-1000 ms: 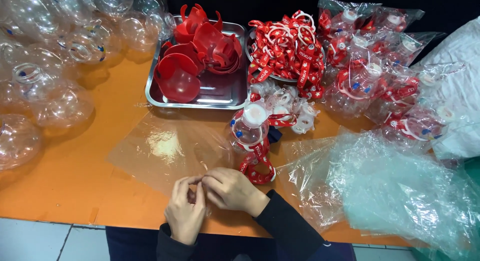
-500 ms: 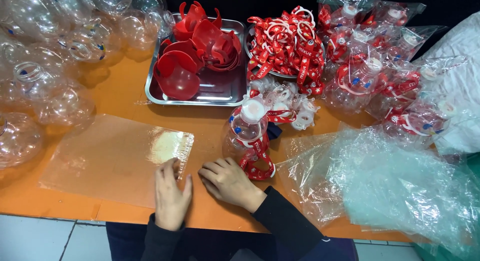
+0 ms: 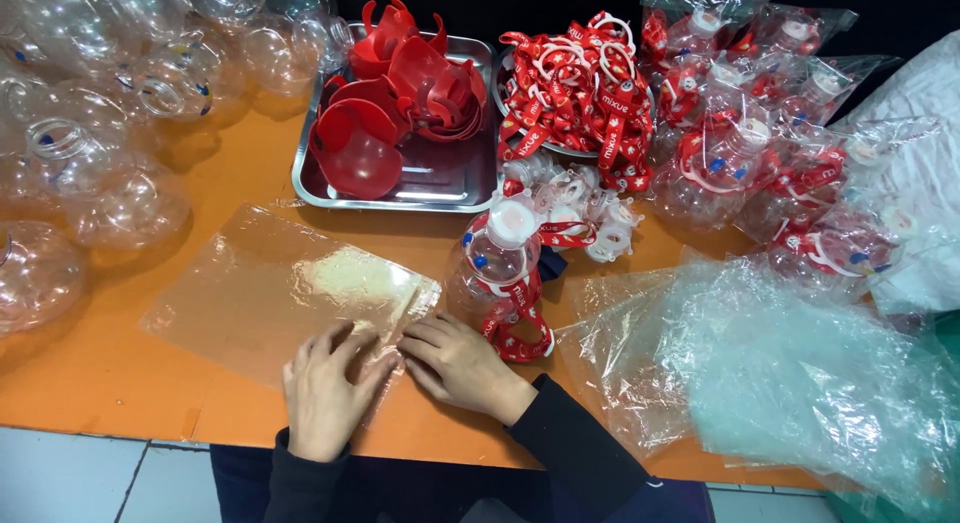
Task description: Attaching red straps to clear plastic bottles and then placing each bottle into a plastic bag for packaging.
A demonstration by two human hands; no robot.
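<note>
A flat clear plastic bag (image 3: 270, 283) lies on the orange table (image 3: 120, 383) in front of me. My left hand (image 3: 325, 388) rests palm down on the bag's near right corner. My right hand (image 3: 460, 363) touches the bag's right edge with its fingertips, fingers pinched at the opening. Just beyond my right hand stands a clear round bottle (image 3: 495, 268) with a white cap and a red strap (image 3: 520, 328) looped around it.
A steel tray (image 3: 440, 183) holds red plastic pieces. A bowl of red straps (image 3: 580, 88) sits behind the bottle. Several clear empty bottles (image 3: 90, 133) crowd the left. Bagged bottles (image 3: 760, 153) and a heap of clear bags (image 3: 800, 383) fill the right.
A second ago both hands were together at the bag's near edge. Since then the bag has been spread out to the left, and both hands now work at its right edge.
</note>
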